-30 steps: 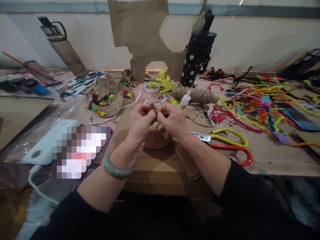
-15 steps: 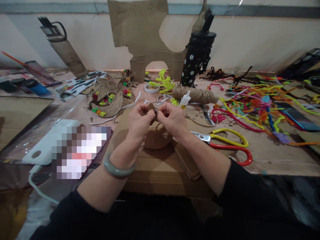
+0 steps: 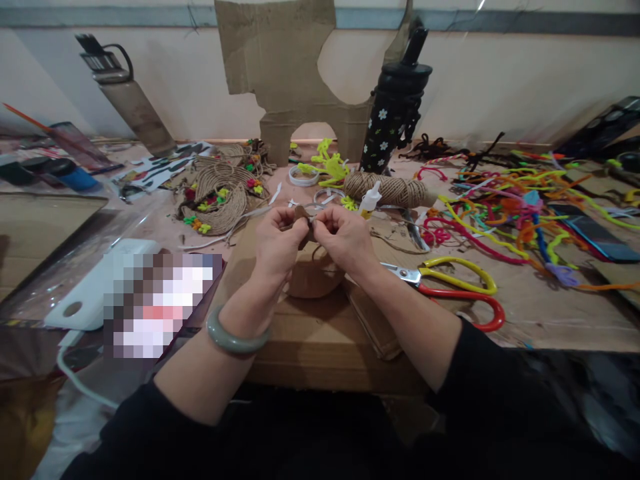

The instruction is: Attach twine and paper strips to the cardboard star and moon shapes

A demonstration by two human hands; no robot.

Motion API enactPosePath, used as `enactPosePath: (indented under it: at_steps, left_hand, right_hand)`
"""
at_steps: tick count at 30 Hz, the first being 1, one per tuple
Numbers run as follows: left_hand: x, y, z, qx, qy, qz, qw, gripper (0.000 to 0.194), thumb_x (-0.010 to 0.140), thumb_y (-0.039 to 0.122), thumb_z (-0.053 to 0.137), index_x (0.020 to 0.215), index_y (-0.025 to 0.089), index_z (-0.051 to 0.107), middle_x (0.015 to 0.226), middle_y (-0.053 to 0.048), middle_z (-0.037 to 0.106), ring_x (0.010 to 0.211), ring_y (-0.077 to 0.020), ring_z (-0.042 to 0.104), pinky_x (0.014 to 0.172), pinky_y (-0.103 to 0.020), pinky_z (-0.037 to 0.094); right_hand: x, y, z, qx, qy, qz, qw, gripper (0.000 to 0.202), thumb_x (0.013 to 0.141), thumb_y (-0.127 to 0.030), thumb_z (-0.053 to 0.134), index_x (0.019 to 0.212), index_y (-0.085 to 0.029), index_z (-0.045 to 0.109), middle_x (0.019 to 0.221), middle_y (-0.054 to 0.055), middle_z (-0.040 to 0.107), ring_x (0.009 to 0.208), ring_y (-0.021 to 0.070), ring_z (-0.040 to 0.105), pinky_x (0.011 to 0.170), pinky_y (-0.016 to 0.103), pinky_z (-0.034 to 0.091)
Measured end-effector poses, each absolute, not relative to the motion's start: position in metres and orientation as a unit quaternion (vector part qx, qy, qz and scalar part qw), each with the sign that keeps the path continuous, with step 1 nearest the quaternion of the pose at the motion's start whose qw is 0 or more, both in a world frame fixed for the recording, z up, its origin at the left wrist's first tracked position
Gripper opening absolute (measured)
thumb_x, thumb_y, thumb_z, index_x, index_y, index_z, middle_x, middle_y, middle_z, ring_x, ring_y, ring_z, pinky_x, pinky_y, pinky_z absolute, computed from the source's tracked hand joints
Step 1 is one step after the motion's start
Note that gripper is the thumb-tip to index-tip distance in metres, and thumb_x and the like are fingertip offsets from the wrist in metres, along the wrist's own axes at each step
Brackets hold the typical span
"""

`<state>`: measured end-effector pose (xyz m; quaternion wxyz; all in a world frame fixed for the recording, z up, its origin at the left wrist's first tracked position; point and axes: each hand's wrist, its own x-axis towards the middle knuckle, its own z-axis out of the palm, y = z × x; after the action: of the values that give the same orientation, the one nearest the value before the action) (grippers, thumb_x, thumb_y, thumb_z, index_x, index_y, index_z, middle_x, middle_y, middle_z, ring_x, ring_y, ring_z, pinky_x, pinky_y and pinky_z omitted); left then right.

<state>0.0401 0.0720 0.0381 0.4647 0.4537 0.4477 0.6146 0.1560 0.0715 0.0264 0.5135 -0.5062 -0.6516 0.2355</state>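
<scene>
My left hand (image 3: 280, 240) is closed in a pinch on a small brown piece (image 3: 301, 213), which looks like cardboard. My right hand (image 3: 343, 237) has its fingertips pressed together right beside it, and what they grip is too small to make out. A thin loop of twine (image 3: 317, 253) shows below the fingertips. Under both hands lies a rounded cardboard piece (image 3: 315, 280), on top of a cardboard box (image 3: 295, 330). A glue bottle (image 3: 371, 199) stands just beyond my right hand.
Scissors (image 3: 450, 283) with yellow and red handles lie right of my right forearm. Behind are a twine roll (image 3: 387, 189), a black flask (image 3: 393, 113) and a coiled twine piece (image 3: 220, 193). Colourful pipe cleaners (image 3: 520, 227) spread rightward; a phone (image 3: 170, 307) lies left.
The small brown piece has tilted slightly between my fingertips, and both hands have shifted only a little. Everything else stays where it was.
</scene>
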Motion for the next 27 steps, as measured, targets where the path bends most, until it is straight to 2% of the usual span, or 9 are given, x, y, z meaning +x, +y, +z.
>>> enactPosePath:
  at_steps: [7, 10, 14, 27]
  left_hand:
    - [0.04, 0.079, 0.03, 0.436, 0.42, 0.644, 0.467, 0.015, 0.06, 0.015, 0.067, 0.066, 0.017, 0.054, 0.053, 0.007, 0.052, 0.042, -0.0042, 0.044, 0.041, -0.017, 0.035]
    - [0.039, 0.083, 0.024, 0.45, 0.416, 0.652, 0.446, 0.015, 0.061, 0.015, 0.069, 0.068, 0.017, 0.056, 0.055, 0.006, 0.055, 0.044, -0.005, 0.047, 0.043, -0.018, 0.037]
    - [0.038, 0.085, 0.018, 0.473, 0.394, 0.663, 0.426, 0.016, 0.064, 0.017, 0.073, 0.073, 0.017, 0.06, 0.064, 0.004, 0.061, 0.053, -0.0062, 0.056, 0.052, -0.018, 0.045]
    - [0.041, 0.08, 0.027, 0.442, 0.372, 0.642, 0.504, 0.021, 0.064, 0.022, 0.077, 0.073, 0.017, 0.058, 0.066, 0.003, 0.062, 0.056, -0.0073, 0.056, 0.056, -0.02, 0.047]
  right_hand:
    - [0.159, 0.071, 0.026, -0.482, -0.659, 0.244, 0.523, 0.019, 0.084, -0.03, 0.053, 0.073, -0.017, 0.062, 0.067, -0.001, 0.063, 0.062, 0.0095, 0.054, 0.061, 0.024, 0.039]
    - [0.159, 0.071, 0.026, -0.485, -0.656, 0.241, 0.526, 0.019, 0.084, -0.032, 0.055, 0.075, -0.017, 0.063, 0.066, -0.001, 0.063, 0.061, 0.0096, 0.053, 0.06, 0.025, 0.038]
    - [0.159, 0.073, 0.025, -0.494, -0.653, 0.234, 0.525, 0.015, 0.081, -0.03, 0.057, 0.075, -0.018, 0.064, 0.063, -0.002, 0.061, 0.058, 0.0089, 0.05, 0.057, 0.024, 0.036]
    - [0.161, 0.072, 0.026, -0.514, -0.668, 0.213, 0.494, 0.015, 0.082, -0.027, 0.054, 0.07, -0.018, 0.056, 0.061, -0.003, 0.056, 0.055, 0.0077, 0.045, 0.056, 0.024, 0.033]
